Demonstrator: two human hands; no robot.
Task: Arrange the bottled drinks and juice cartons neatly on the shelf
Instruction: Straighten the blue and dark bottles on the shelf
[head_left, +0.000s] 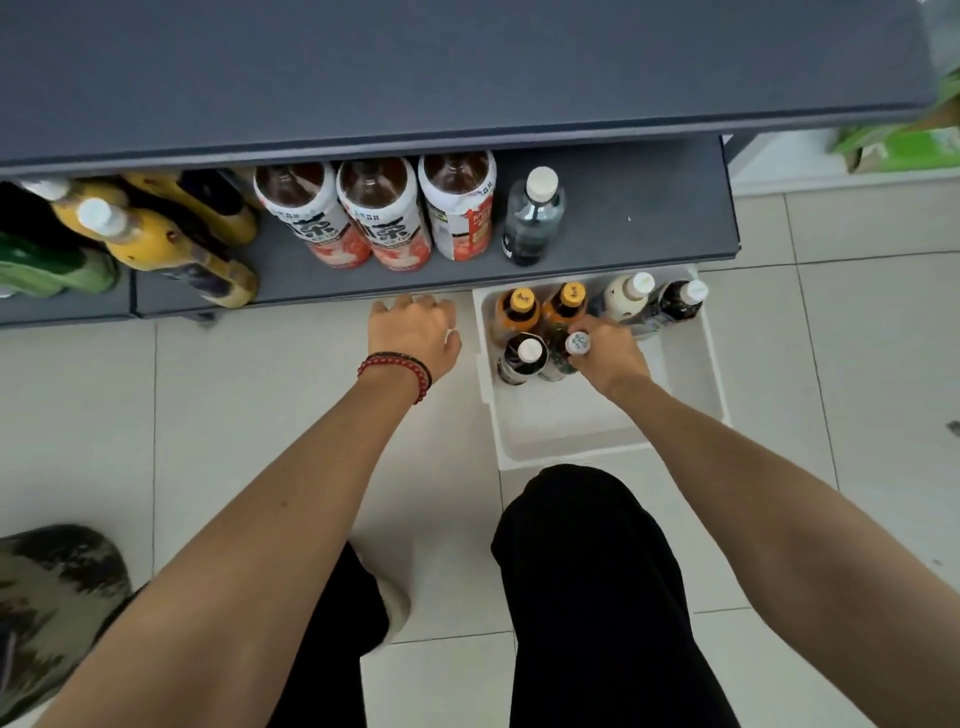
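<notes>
A white bin (691, 374) on the floor holds several bottles. My right hand (610, 353) grips the neck of a dark bottle with a pale patterned cap (576, 344) near the bin's middle. Beside it stands a white-capped dark bottle (524, 358); two orange-capped bottles (519, 306) stand behind. My left hand (413, 332) hovers open, palm down, at the front edge of the grey lower shelf (639, 218). On that shelf stand three large tea bottles (379, 213) and a clear white-capped bottle (535, 215). Yellow juice bottles (176, 239) sit further left.
A grey upper shelf (415, 67) overhangs the back of the lower one. Green bottles (47, 265) stand at the far left. My legs in black trousers (587, 597) are below, on a pale tiled floor. A camouflage-patterned object (47, 597) lies bottom left; green cartons (904, 140) top right.
</notes>
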